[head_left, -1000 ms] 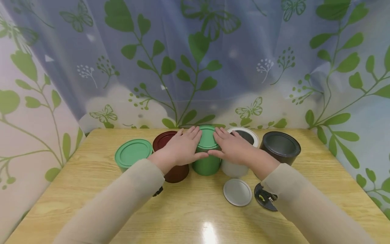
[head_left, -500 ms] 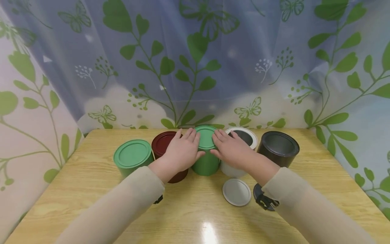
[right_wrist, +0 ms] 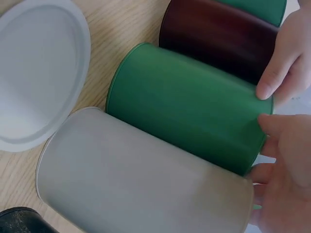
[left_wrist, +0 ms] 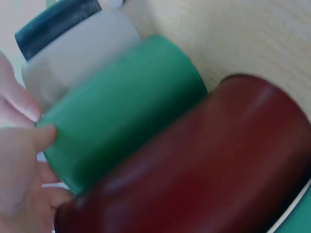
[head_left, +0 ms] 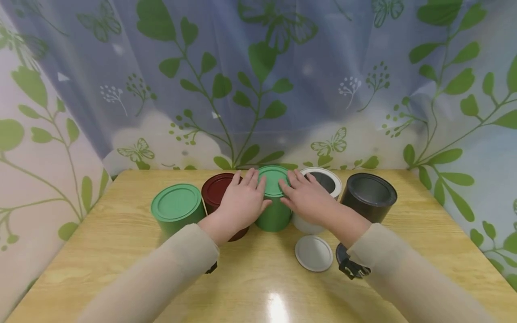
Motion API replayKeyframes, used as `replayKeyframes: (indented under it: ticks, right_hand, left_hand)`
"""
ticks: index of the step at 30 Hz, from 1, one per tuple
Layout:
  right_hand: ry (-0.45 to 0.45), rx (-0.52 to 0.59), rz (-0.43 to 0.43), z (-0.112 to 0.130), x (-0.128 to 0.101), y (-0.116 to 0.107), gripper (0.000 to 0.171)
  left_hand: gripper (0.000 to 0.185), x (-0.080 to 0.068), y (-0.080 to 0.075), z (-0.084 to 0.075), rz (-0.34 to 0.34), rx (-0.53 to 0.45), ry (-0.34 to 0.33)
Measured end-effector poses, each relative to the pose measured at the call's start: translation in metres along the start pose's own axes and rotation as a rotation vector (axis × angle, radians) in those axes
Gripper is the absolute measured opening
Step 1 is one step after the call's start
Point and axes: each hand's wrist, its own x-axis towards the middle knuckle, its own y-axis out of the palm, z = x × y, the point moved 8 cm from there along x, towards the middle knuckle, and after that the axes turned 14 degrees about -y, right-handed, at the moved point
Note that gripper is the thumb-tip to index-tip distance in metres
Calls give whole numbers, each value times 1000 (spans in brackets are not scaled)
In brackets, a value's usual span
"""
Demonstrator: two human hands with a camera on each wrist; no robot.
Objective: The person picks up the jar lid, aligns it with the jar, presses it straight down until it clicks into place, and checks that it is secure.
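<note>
In the head view a green can [head_left: 273, 214] stands at the middle of a row of cans, its green lid [head_left: 273, 181] on top. My left hand [head_left: 241, 199] presses on the left part of that lid with fingers extended and thumb at the near rim. From the other side my right hand [head_left: 308, 197] rests its fingers on the right part of the lid. Both wrist views show the thumbs at the top rim. Beside the green can are a dark red can [head_left: 216, 190] on the left and a white can [head_left: 308, 223] without its lid on the right.
Another green can [head_left: 177, 208] with a lid stands at the row's left end, and a black can [head_left: 369, 195] at the right end. A white lid [head_left: 314, 253] and a partly hidden black lid [head_left: 342, 253] lie on the wooden table [head_left: 242, 287]. Behind hangs a patterned curtain [head_left: 299, 103].
Both hands stay on the green can's lid. Their thumbs, close together a second ago, are now farther apart, and the fingers have shifted slightly on the lid.
</note>
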Motion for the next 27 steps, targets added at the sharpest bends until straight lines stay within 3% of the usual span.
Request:
replayKeyframes:
  ticks: [7,15,17,22,27]
  right_hand:
    - [-33,19,-34,8,0,-1,52]
    - [-11,35,-23,6,3,-2,50]
    - [-3,35,-22,4,1,-2,51]
    - [-5,48,-33,4,-4,-2,53]
    - [-19,63,-90,3,-10,-8,50]
  left_hand:
    - [52,-9,-6,-2,-77,-47,8]
    - [49,-8,-7,-3,-100,-56,40]
    - [53,-8,-5,-3,-45,-64,49]
    - [68,-11,4,2,189,-191,55]
    - [70,-12,3,6,312,-360,75]
